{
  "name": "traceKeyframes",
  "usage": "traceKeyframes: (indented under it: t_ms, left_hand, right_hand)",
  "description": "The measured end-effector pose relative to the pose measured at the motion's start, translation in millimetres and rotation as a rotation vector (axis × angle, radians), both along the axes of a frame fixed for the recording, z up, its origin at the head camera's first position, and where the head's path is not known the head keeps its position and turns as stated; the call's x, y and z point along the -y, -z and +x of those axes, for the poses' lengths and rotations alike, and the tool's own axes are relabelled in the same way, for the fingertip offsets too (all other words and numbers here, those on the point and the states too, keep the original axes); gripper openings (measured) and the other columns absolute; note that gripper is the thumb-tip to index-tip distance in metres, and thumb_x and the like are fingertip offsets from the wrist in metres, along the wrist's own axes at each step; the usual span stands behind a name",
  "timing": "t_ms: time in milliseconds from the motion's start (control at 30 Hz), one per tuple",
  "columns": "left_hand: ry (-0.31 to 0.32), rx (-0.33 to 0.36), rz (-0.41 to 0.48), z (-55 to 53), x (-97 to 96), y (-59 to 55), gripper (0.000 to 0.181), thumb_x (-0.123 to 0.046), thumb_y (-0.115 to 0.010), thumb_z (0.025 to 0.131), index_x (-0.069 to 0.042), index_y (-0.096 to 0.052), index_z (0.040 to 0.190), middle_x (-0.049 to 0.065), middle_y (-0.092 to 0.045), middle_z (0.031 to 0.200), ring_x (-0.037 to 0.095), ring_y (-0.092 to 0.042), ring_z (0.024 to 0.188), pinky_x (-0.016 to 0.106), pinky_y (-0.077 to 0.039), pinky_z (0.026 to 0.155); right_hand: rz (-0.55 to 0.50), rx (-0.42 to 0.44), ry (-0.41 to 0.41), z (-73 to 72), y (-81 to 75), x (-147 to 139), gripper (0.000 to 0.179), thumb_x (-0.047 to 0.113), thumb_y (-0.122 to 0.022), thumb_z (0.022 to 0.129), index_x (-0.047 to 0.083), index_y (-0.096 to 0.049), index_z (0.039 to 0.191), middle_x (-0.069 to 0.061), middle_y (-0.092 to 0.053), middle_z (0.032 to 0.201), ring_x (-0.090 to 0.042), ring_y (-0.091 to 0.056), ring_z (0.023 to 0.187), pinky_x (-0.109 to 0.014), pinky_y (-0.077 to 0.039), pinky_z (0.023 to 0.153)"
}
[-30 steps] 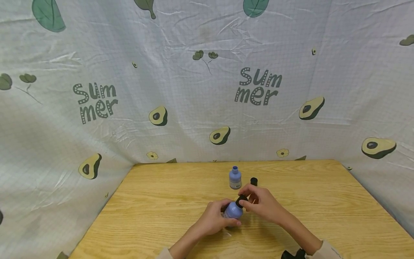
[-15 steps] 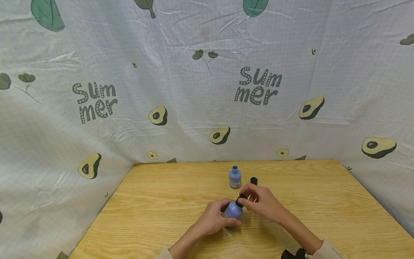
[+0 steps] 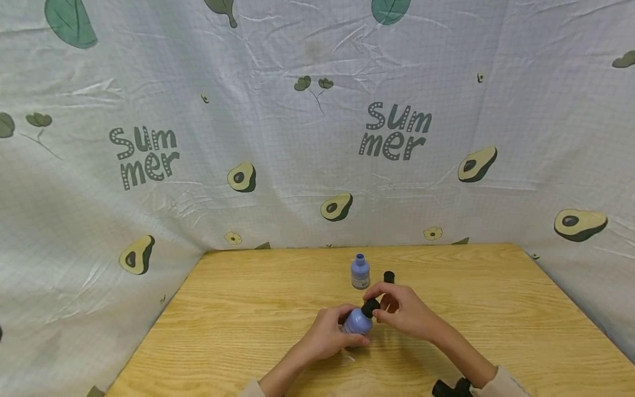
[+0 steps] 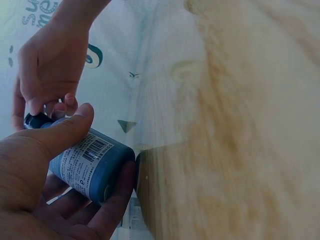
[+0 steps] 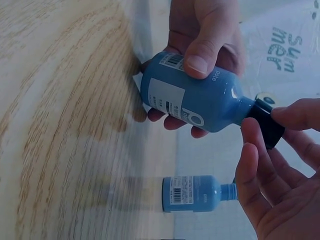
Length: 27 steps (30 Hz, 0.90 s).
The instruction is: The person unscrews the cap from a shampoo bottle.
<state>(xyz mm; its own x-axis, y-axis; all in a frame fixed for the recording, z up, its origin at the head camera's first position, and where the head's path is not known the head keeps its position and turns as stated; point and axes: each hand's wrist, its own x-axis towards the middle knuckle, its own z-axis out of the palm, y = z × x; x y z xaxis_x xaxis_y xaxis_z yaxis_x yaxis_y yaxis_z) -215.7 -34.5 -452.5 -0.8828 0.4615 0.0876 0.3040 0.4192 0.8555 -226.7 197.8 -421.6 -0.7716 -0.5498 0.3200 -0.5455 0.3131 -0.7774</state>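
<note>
My left hand (image 3: 323,335) grips a blue-purple bottle (image 3: 358,322) round its body, tilted with its neck up and to the right. A black cap (image 3: 370,307) sits at the neck, and my right hand (image 3: 408,314) pinches it between thumb and fingers. In the right wrist view the held bottle (image 5: 192,92) shows a white label, with the black cap (image 5: 267,125) at its neck and the left thumb lying along its side. From the left wrist, a barcode label (image 4: 82,160) shows on the bottle between thumb and fingers.
Behind the hands stands a second blue-purple bottle (image 3: 360,273), upright with an uncapped neck. To its right is another black cap (image 3: 389,277), partly behind the right hand. A black object (image 3: 451,387) is by the right sleeve. A patterned cloth (image 3: 297,138) hangs behind the wooden table (image 3: 238,309).
The right thumb and fingers have shifted their hold around the cap, the thumb moving to its right side. The left hand and the held bottle stay in place.
</note>
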Motion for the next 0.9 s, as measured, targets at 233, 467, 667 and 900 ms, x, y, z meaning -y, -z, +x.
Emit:
traceKeyframes:
  t_ms: [233, 467, 667, 900]
  left_hand:
    - [0.004, 0.01, 0.003, -0.2, -0.3, -0.2, 0.046, -0.026, -0.09, 0.082, -0.017, -0.072, 0.123, -0.003, -0.076, 0.109, 0.003, -0.067, 0.096, 0.024, -0.054, 0.082]
    - [0.006, 0.019, -0.004, -0.3, -0.1, -0.6, 0.047, -0.026, -0.089, 0.083, -0.016, -0.071, 0.125, -0.002, -0.075, 0.112, 0.005, -0.068, 0.099, 0.026, -0.055, 0.083]
    - [0.003, 0.022, -0.009, -0.8, 0.7, -0.3, 0.048, -0.027, -0.089, 0.083, -0.015, -0.07, 0.125, -0.001, -0.075, 0.112, 0.006, -0.068, 0.099, 0.027, -0.055, 0.084]
    - [-0.02, 0.038, -0.014, -1.5, 2.1, -1.0, 0.049, -0.026, -0.09, 0.082, -0.013, -0.069, 0.124, 0.002, -0.073, 0.114, 0.013, -0.069, 0.103, 0.031, -0.056, 0.086]
  right_hand:
    - [-0.009, 0.005, -0.017, 0.4, -1.0, -2.4, 0.025, 0.002, -0.069, 0.094, 0.008, -0.068, 0.118, -0.013, -0.07, 0.107, -0.011, -0.063, 0.072, -0.027, -0.054, 0.062]
    - [-0.009, -0.03, -0.029, -0.7, -4.0, -6.5, 0.025, 0.001, -0.069, 0.094, 0.008, -0.068, 0.118, -0.013, -0.07, 0.103, -0.01, -0.064, 0.07, -0.028, -0.054, 0.06]
    - [-0.014, -0.048, -0.004, -1.9, -8.6, -11.6, 0.025, 0.001, -0.07, 0.094, 0.011, -0.068, 0.117, -0.012, -0.07, 0.103, -0.023, -0.066, 0.07, -0.028, -0.054, 0.06]
    - [-0.004, -0.061, 0.009, -4.2, -14.1, -16.3, 0.024, 0.003, -0.069, 0.096, 0.012, -0.068, 0.118, -0.012, -0.07, 0.103, -0.009, -0.066, 0.071, -0.029, -0.055, 0.062]
